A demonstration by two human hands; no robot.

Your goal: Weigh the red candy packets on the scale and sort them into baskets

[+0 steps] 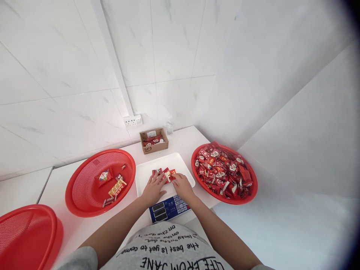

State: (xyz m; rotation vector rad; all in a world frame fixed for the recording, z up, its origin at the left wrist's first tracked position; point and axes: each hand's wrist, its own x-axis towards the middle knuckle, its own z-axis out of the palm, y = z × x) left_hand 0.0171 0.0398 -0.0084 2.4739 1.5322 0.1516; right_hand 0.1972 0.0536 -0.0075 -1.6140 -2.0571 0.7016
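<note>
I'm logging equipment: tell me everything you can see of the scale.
The scale has a broad white pan with rounded corners and a blue front panel bearing dark display windows and a keypad; it looks plastic. No reading is legible. It stands on the white table, between two red baskets. Small, mostly red packets lie on the pan, with the left hand and right hand at them; whether either touches the pan is unclear.

I could slide my right hand [182, 186] from the scale [177, 162] toward the table's [183, 142] back right corner, between the box [157, 148] and jar [169, 128] at the back edge and the heaped basket [239, 201] at the right edge, but another basket [77, 182] crowds my left.
</note>
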